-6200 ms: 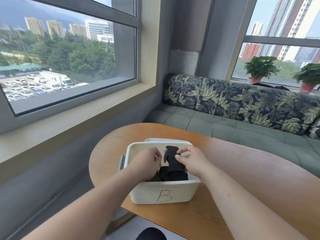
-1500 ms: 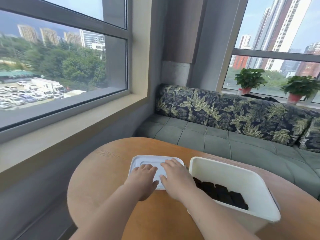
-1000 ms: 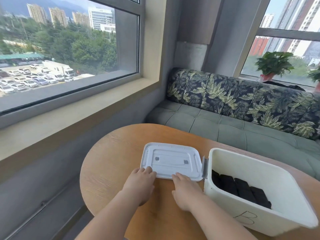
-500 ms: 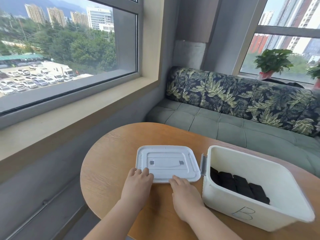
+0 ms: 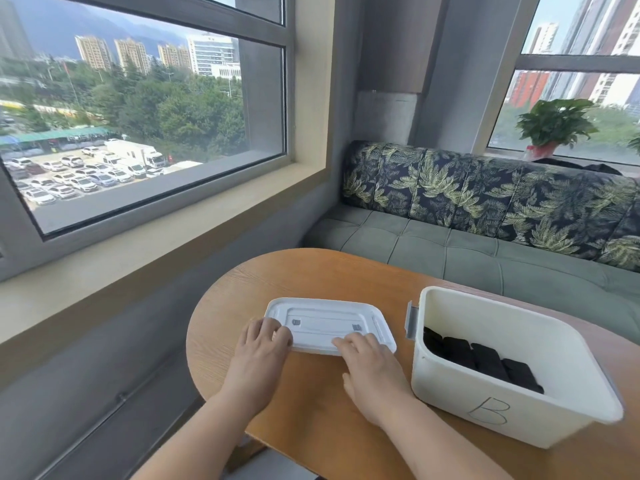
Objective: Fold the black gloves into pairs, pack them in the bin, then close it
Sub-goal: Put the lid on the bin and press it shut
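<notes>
While wood table (image 5: 311, 275) carries white bin (image 5: 512, 420), I see lid (image 5: 329, 322) flat just left of it, long axis crosswise; black gloves (image 5: 485, 363) folded inside bin. Left hand (image 5: 261, 351), right hand (image 5: 372, 367): near-straight fingers (image 5: 358, 341) atop lid's near rim, gripping nothing; right nearer bin.

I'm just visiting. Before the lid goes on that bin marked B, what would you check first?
1. Gloves packed: ok, the folded black gloves lie in a row inside the bin.
2. Nothing above the rim: ok, they sit well below it.
3. Hands on the lid: ok, the left hand and right hand have fingers on its near edge.
4. Lid the right way up: cannot tell.
5. Bin standing flat on the table: ok.
</notes>
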